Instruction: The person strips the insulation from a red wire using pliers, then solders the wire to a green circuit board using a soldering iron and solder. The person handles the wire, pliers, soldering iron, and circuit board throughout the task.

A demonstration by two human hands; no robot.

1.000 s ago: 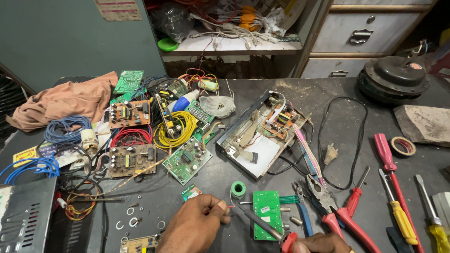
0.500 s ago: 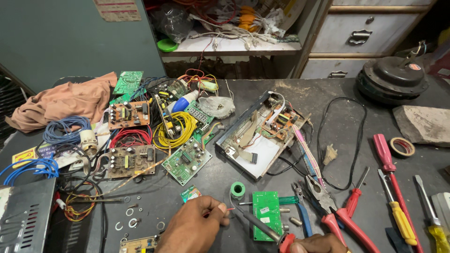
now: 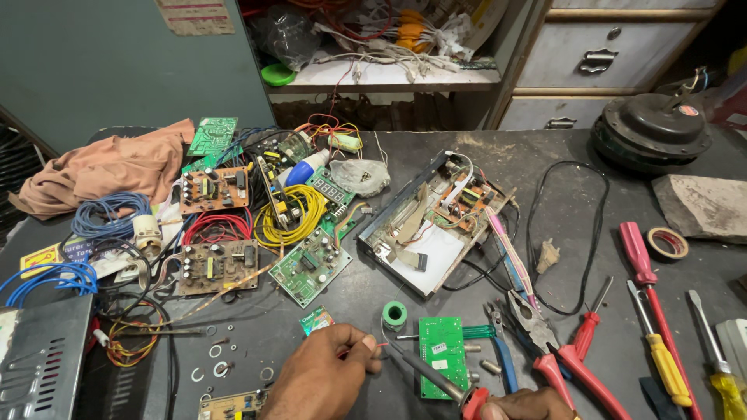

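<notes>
Head view, looking down on a dark workbench (image 3: pixel 482 257) crowded with electronics. Largest items: a grey metal case (image 3: pixel 39 358) at the near left edge, a round black motor housing (image 3: pixel 652 132) at far right, and an orange-brown cloth (image 3: pixel 101 167) at far left. Mid-bench lies an opened chassis (image 3: pixel 432 218) with boards and ribbon cable; to its left, coils of yellow wire (image 3: pixel 292 210), red wire (image 3: pixel 218 227) and blue wire (image 3: pixel 109 214) ring several brown and green circuit boards. At right, red-handled pliers (image 3: pixel 560 354) and a row of screwdrivers (image 3: pixel 657 311) lie with their long axes running roughly near-to-far.

Left hand (image 3: pixel 323 377): fingers closed in a narrow pinch on a thin wire end (image 3: pixel 379 345), just left of a small green board (image 3: pixel 443 356) and just below a green solder spool (image 3: pixel 394 314).

Right hand (image 3: pixel 525 406): mostly cut off by the lower edge, closed round the red handle of a soldering iron (image 3: pixel 432 373). The iron's long axis runs diagonally up-left from this hand, its tip meeting, or very nearly meeting, the pinched wire end beside the left fingertips; contact itself cannot be resolved. The left hand is the nearer to that junction.
</notes>
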